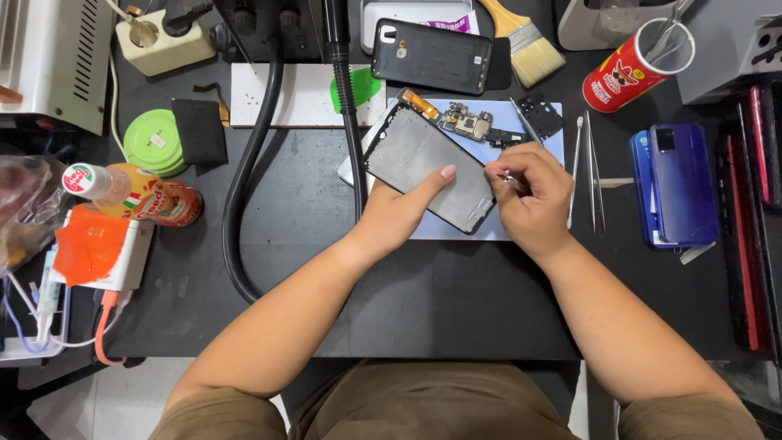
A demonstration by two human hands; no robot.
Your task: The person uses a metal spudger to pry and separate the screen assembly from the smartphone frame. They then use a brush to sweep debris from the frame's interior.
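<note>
- Left hand point(399, 213) grips the phone frame point(428, 167).
- Right hand point(531, 195), beside the frame, pinches a small metal tool point(507, 174).
- Red cup point(635, 67), beyond the frame, contains metal tools point(669, 31).

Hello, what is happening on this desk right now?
A person is working on an opened phone. The left hand steadies the phone frame on a pale blue mat, tilted on its edge. The right hand pinches a small metal tool at the frame's right side. A circuit board lies behind the frame, tweezers to the right, and a blue phone further right.
</note>
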